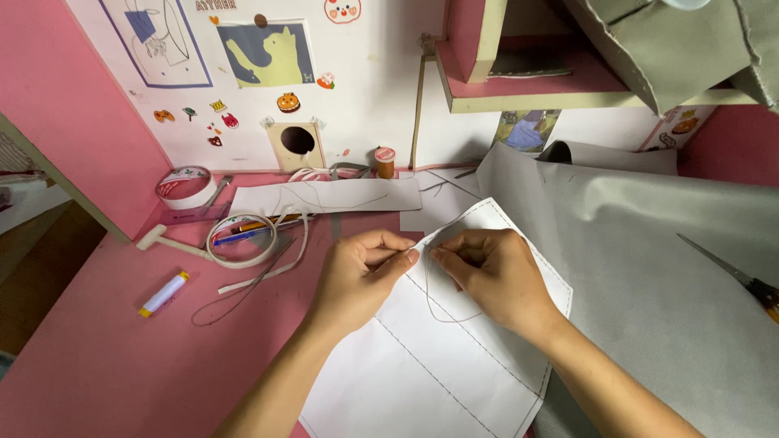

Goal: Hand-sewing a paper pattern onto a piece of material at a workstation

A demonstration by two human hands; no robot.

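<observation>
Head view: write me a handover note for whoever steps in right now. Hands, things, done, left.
Left hand: fingertips pinched at the thread, resting on the white fabric piece.
Right hand: fingers curled, pinching the thread's other end close to the left fingertips; no needle can be made out.
Things: the fabric piece lies flat on the pink table, stitch lines already along it. Grey fabric to the right with scissors on it. Orange spool at the wall, white spool to the left.
Done: stitch lines.
Left: the thread hangs in a loose loop, not pulled through.
</observation>
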